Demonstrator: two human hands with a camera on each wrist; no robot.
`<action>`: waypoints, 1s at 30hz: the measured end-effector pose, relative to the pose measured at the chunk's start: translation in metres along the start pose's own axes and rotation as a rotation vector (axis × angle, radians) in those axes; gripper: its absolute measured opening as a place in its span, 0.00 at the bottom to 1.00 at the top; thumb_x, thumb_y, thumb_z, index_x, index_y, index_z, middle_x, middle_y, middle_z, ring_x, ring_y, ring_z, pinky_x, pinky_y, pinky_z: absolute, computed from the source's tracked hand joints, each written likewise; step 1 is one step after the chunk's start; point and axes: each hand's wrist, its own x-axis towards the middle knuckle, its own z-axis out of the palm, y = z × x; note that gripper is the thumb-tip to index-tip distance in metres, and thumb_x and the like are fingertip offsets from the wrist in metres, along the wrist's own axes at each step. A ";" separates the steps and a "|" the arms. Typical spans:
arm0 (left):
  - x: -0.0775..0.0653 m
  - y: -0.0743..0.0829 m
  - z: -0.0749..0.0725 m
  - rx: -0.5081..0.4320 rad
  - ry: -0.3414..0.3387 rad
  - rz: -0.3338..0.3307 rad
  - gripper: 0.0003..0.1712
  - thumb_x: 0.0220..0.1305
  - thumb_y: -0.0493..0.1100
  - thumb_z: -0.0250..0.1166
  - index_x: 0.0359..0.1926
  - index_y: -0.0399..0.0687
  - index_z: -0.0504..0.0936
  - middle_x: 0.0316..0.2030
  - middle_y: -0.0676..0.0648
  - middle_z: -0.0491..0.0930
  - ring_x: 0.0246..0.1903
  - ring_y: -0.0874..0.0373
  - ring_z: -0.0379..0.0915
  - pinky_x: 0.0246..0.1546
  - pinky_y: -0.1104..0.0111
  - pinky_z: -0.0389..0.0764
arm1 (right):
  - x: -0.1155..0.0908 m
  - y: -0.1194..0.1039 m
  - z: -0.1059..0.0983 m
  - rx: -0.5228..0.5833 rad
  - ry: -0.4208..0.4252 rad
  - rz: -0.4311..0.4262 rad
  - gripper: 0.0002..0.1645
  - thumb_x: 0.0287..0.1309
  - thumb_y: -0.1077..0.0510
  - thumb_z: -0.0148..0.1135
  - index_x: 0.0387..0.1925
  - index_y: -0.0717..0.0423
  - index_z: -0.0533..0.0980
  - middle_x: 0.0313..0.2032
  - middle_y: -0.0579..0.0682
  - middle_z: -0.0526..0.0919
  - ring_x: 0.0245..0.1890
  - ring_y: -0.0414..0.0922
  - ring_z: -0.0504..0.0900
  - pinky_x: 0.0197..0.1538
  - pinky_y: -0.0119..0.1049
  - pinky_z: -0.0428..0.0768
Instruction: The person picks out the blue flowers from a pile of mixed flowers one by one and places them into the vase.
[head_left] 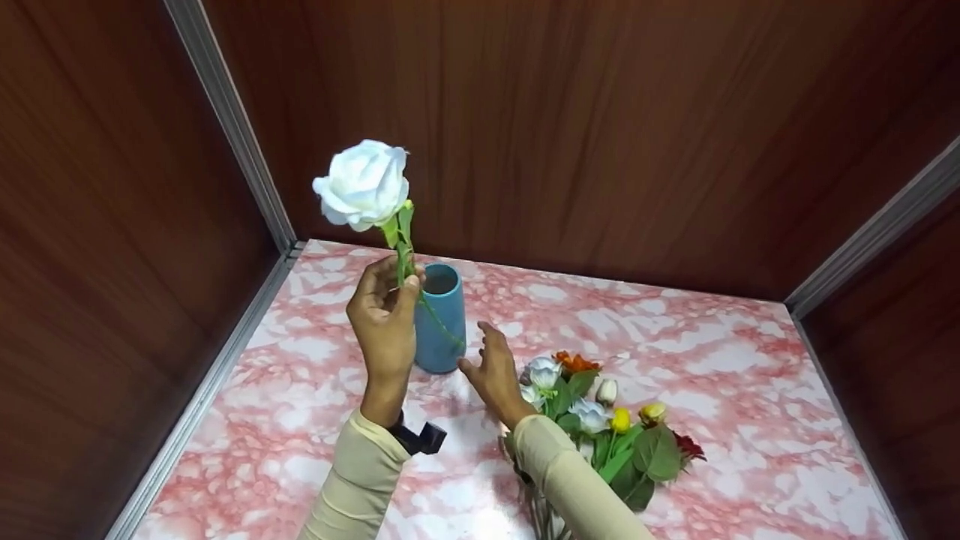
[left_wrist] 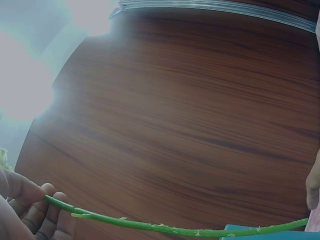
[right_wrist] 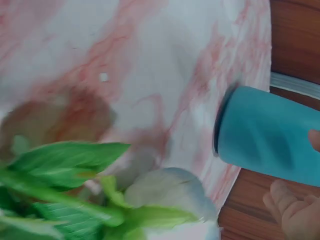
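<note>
My left hand [head_left: 384, 322] pinches the green stem of a white artificial rose [head_left: 364, 184] between thumb and fingers, just below its leaves. The bloom is up and tilted left. In the left wrist view the bare stem [left_wrist: 165, 229] curves away from the left hand [left_wrist: 37, 215]. Its lower end slants across the front of a blue vase [head_left: 442, 322], which stands upright with its mouth uncovered. My right hand [head_left: 496, 373] is just right of the vase, fingers extended and holding nothing. In the right wrist view, its fingers [right_wrist: 300, 215] show beside the vase [right_wrist: 270, 135].
A bunch of artificial flowers [head_left: 592, 412] with white, orange, yellow and red blooms lies on the pink-marbled table [head_left: 315, 435], partly under my right forearm. Brown wood panels [head_left: 562, 135] enclose the back and sides, with metal strips [head_left: 232, 120] at the corners.
</note>
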 end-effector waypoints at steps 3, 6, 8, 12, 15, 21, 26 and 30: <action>0.002 0.002 0.000 -0.012 0.017 0.008 0.13 0.53 0.26 0.59 0.42 0.30 0.75 0.34 0.35 0.79 0.36 0.42 0.76 0.36 0.65 0.77 | 0.008 -0.006 0.006 -0.004 0.023 -0.012 0.41 0.43 0.59 0.67 0.59 0.64 0.60 0.53 0.61 0.68 0.47 0.52 0.74 0.45 0.38 0.76; 0.004 0.003 -0.001 -0.020 0.032 0.020 0.13 0.53 0.25 0.59 0.42 0.30 0.75 0.33 0.35 0.79 0.35 0.39 0.75 0.35 0.65 0.77 | 0.015 -0.014 0.012 -0.004 0.035 -0.008 0.43 0.43 0.57 0.68 0.60 0.65 0.59 0.53 0.62 0.68 0.47 0.53 0.74 0.46 0.41 0.75; 0.005 0.003 -0.001 -0.028 0.039 0.026 0.12 0.53 0.24 0.59 0.41 0.30 0.75 0.32 0.37 0.80 0.35 0.40 0.75 0.35 0.65 0.77 | 0.020 -0.019 0.016 -0.018 0.042 0.007 0.44 0.44 0.56 0.68 0.60 0.66 0.58 0.54 0.62 0.67 0.49 0.53 0.73 0.49 0.43 0.72; 0.007 0.003 -0.002 -0.030 0.058 0.036 0.12 0.53 0.25 0.59 0.41 0.30 0.75 0.32 0.40 0.80 0.35 0.46 0.76 0.34 0.67 0.76 | 0.028 -0.028 0.021 -0.050 0.056 0.055 0.46 0.43 0.55 0.68 0.62 0.63 0.56 0.55 0.60 0.66 0.55 0.52 0.68 0.56 0.44 0.66; 0.011 0.003 -0.003 -0.053 0.086 0.057 0.12 0.53 0.25 0.59 0.41 0.30 0.75 0.33 0.39 0.80 0.35 0.49 0.77 0.35 0.66 0.76 | 0.034 -0.035 0.023 -0.063 0.062 0.059 0.49 0.42 0.55 0.69 0.63 0.62 0.54 0.56 0.60 0.66 0.56 0.52 0.67 0.57 0.45 0.65; 0.019 0.006 0.004 -0.153 0.106 0.089 0.13 0.53 0.24 0.58 0.42 0.30 0.74 0.33 0.35 0.79 0.37 0.47 0.77 0.41 0.61 0.76 | 0.042 -0.044 0.022 -0.044 0.074 0.039 0.53 0.41 0.52 0.70 0.64 0.61 0.52 0.57 0.58 0.66 0.57 0.50 0.66 0.59 0.45 0.63; 0.027 0.010 0.011 -0.159 0.116 0.122 0.13 0.53 0.24 0.57 0.42 0.30 0.74 0.33 0.35 0.79 0.36 0.46 0.77 0.41 0.60 0.75 | 0.047 -0.045 0.023 -0.055 0.079 0.037 0.52 0.42 0.50 0.69 0.65 0.59 0.52 0.58 0.55 0.66 0.58 0.48 0.66 0.60 0.44 0.62; 0.030 0.011 0.013 -0.158 0.162 0.137 0.13 0.53 0.24 0.57 0.42 0.30 0.75 0.33 0.35 0.78 0.36 0.46 0.76 0.42 0.57 0.75 | 0.046 -0.046 0.025 -0.056 0.083 0.017 0.51 0.44 0.49 0.68 0.65 0.59 0.51 0.58 0.55 0.66 0.58 0.48 0.65 0.60 0.44 0.61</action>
